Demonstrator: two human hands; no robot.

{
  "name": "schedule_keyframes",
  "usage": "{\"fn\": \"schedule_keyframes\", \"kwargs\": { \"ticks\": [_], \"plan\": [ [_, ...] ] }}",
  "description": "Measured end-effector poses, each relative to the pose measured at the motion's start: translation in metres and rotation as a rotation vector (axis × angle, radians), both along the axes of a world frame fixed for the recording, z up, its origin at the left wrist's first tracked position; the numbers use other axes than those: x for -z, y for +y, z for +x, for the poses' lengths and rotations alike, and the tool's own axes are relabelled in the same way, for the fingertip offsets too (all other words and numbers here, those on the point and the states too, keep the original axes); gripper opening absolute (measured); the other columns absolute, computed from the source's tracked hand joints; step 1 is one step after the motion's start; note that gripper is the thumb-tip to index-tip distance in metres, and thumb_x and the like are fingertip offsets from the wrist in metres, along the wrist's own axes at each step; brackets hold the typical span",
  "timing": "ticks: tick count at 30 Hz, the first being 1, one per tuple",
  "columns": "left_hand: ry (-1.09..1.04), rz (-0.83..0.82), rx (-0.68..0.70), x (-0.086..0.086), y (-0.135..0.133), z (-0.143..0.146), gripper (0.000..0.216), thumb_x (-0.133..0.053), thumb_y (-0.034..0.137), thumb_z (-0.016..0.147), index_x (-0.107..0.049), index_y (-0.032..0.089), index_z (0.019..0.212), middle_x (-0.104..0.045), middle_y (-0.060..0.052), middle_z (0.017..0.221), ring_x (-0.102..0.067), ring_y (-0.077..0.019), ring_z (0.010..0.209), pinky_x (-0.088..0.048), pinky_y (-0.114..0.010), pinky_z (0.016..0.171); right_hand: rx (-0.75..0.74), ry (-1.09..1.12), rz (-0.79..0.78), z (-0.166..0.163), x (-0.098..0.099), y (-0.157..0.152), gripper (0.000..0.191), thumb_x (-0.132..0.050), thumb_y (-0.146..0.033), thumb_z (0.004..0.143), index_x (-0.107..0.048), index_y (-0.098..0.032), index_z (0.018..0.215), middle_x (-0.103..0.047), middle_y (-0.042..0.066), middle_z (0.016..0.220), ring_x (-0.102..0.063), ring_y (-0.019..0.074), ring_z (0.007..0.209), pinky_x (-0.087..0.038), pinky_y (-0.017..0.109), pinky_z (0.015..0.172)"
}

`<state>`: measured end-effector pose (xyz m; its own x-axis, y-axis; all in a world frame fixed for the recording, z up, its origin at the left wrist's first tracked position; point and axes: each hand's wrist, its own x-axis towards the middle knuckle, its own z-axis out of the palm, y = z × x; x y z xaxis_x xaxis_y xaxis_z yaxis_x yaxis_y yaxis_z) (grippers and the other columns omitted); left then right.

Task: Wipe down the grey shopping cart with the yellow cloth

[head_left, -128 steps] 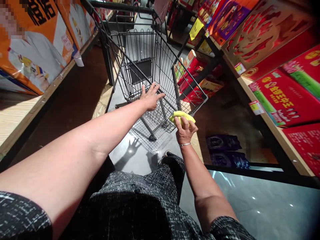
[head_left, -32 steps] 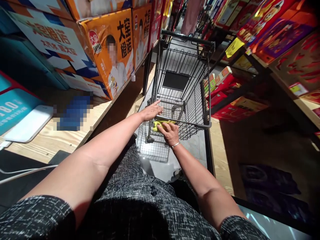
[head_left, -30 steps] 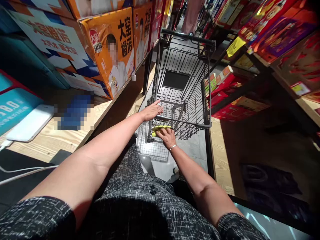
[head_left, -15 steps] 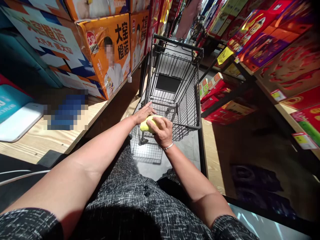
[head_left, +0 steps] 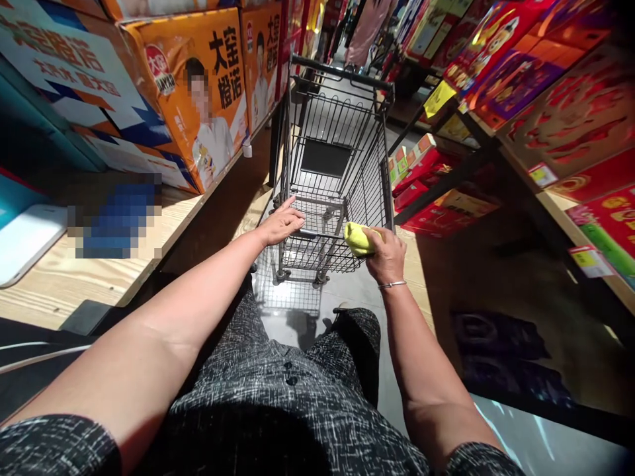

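Observation:
A black wire shopping cart [head_left: 325, 158] stands in front of me, its near rim close to my body. My left hand [head_left: 282, 223] lies on the near left corner of that rim, fingers stretched out and apart, with nothing in it. At the near right corner, my right hand [head_left: 389, 256] is closed around a folded yellow cloth [head_left: 358, 239]. The cloth is against the rim there; whether the fingers also touch the metal I cannot tell.
Orange drink cartons [head_left: 188, 99] are stacked on a wooden shelf [head_left: 119, 277] at left. Red gift boxes [head_left: 555, 112] and price tags line the right shelf. A person in pink clothing [head_left: 367, 33] stands beyond the cart. Grey floor [head_left: 337, 291] shows beneath it.
My right hand has moved right with the yellow cloth, from beside my left hand to the cart's near right corner. My left hand stays at the left corner.

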<state>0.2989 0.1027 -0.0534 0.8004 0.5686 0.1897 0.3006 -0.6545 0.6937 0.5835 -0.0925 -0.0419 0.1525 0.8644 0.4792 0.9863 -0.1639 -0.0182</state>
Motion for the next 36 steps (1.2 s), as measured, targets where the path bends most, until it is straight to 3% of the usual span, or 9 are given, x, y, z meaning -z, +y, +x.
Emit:
{"fn": "schedule_keyframes", "kwargs": {
  "ticks": [4, 9, 14, 16, 19, 22, 25, 28, 36],
  "plan": [
    [0.028, 0.000, -0.028, -0.002, -0.004, 0.004, 0.050, -0.040, 0.054, 0.101, -0.074, 0.020, 0.085, -0.068, -0.007, 0.134, -0.011, -0.0291, 0.161, -0.017, -0.048, 0.131, 0.058, 0.051, 0.084, -0.036, 0.013, 0.012, 0.052, -0.057, -0.009, 0.084, -0.066, -0.026, 0.133, -0.064, 0.011, 0.130, -0.056, 0.0262, 0.108, -0.044, 0.038, 0.088],
    [0.192, -0.036, -0.116, -0.029, -0.012, 0.007, 0.070, -0.014, 0.057, 0.107, -0.071, 0.019, 0.121, -0.063, -0.007, 0.142, -0.013, -0.0249, 0.160, -0.018, -0.044, 0.131, -0.182, 0.003, 0.086, -0.116, 0.033, 0.048, 0.045, -0.059, -0.017, 0.095, -0.066, -0.037, 0.135, -0.061, 0.007, 0.138, -0.050, 0.0263, 0.121, -0.041, 0.040, 0.098],
    [0.283, 0.068, -0.072, -0.050, -0.028, 0.015, 0.072, -0.008, 0.058, 0.107, -0.063, 0.021, 0.135, -0.059, -0.005, 0.149, -0.031, -0.0274, 0.155, -0.012, -0.053, 0.130, -0.315, 0.000, 0.181, -0.122, 0.059, 0.054, 0.031, -0.062, -0.025, 0.097, -0.072, -0.042, 0.121, -0.066, 0.002, 0.129, -0.048, 0.0246, 0.122, -0.039, 0.040, 0.100],
    [0.270, 0.105, -0.023, -0.047, -0.035, 0.019, 0.071, -0.010, 0.058, 0.107, -0.064, 0.022, 0.135, -0.062, -0.005, 0.145, -0.042, -0.0258, 0.149, -0.019, -0.048, 0.128, -0.324, 0.006, 0.089, -0.113, 0.081, 0.043, 0.030, -0.061, -0.026, 0.098, -0.073, -0.043, 0.120, -0.067, 0.003, 0.127, -0.049, 0.0244, 0.119, -0.040, 0.040, 0.099],
    [0.250, 0.174, 0.013, -0.036, -0.043, 0.022, 0.063, -0.019, 0.054, 0.107, -0.070, 0.022, 0.127, -0.073, -0.006, 0.128, -0.062, -0.0260, 0.128, -0.025, -0.049, 0.124, -0.259, 0.030, -0.206, -0.108, 0.121, 0.023, 0.037, -0.056, -0.023, 0.099, -0.070, -0.043, 0.127, -0.065, 0.004, 0.130, -0.051, 0.0254, 0.113, -0.042, 0.040, 0.091],
    [0.213, 0.228, 0.005, -0.028, -0.044, 0.021, 0.053, -0.031, 0.050, 0.105, -0.073, 0.023, 0.123, -0.077, -0.006, 0.117, -0.066, -0.0266, 0.117, -0.026, -0.051, 0.121, -0.205, 0.049, -0.434, -0.114, 0.159, 0.010, 0.042, -0.053, -0.019, 0.099, -0.069, -0.042, 0.130, -0.064, 0.005, 0.133, -0.052, 0.0269, 0.111, -0.042, 0.040, 0.086],
    [0.206, 0.246, 0.025, -0.024, -0.039, 0.017, 0.041, -0.047, 0.046, 0.099, -0.072, 0.024, 0.122, -0.077, -0.006, 0.114, -0.066, -0.0268, 0.114, -0.026, -0.050, 0.121, -0.218, 0.075, -0.494, -0.120, 0.177, 0.008, 0.044, -0.055, -0.014, 0.096, -0.069, -0.040, 0.130, -0.065, 0.006, 0.134, -0.053, 0.0270, 0.113, -0.042, 0.040, 0.090],
    [0.201, 0.287, 0.023, -0.021, -0.032, 0.009, 0.037, -0.062, 0.042, 0.090, -0.072, 0.023, 0.120, -0.077, -0.006, 0.114, -0.065, -0.0275, 0.114, -0.026, -0.050, 0.121, -0.270, 0.096, -0.466, -0.116, 0.162, 0.011, 0.043, -0.058, -0.015, 0.096, -0.070, -0.040, 0.129, -0.066, 0.006, 0.133, -0.054, 0.0248, 0.109, -0.043, 0.038, 0.089],
    [0.147, 0.307, -0.006, -0.021, -0.011, -0.020, 0.047, -0.047, 0.055, 0.093, -0.076, 0.023, 0.111, -0.078, -0.006, 0.103, -0.067, -0.0268, 0.106, -0.027, -0.052, 0.122, -0.119, 0.092, 0.112, -0.058, 0.050, 0.014, 0.038, -0.058, -0.027, 0.099, -0.068, -0.041, 0.132, -0.060, 0.008, 0.131, -0.044, 0.0299, 0.127, -0.040, 0.048, 0.106]
  ]
}}
